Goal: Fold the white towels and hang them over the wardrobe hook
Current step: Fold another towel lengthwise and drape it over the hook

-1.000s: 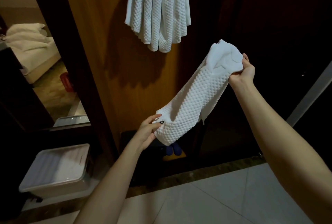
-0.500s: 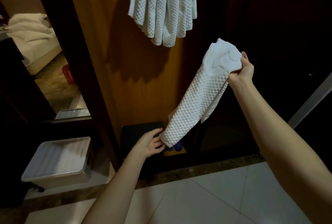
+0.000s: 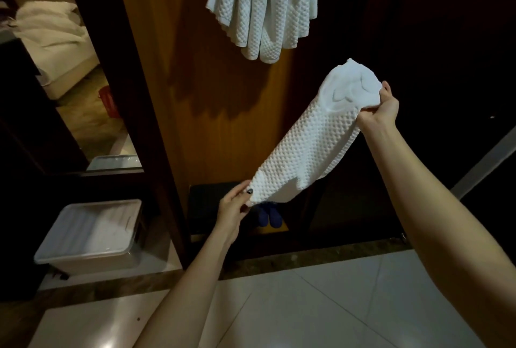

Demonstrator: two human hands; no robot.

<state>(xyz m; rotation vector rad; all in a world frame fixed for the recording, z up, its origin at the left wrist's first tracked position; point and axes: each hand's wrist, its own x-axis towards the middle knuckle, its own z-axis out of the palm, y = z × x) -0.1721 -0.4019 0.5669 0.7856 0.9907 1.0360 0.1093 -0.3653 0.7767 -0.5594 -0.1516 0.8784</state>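
while the right hand (image 3: 383,107) grips the towel (image 3: 304,146) by its upper end with curled fingers, the left hand (image 3: 233,209) pinches its lower corner, so it slants in mid-air before the wood panel (image 3: 223,101), below the hung towels (image 3: 262,6). a lidded box (image 3: 92,236) sits on the floor.

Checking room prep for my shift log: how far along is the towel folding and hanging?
Done: a bunch of white waffle towels hangs against the wardrobe panel; the hook is out of frame. In hand: one folded towel, stretched between the right hand gripping its upper end and the left hand pinching its lower corner. Left: hanging this one. Whether the plastic bin on the floor holds more towels is unclear.
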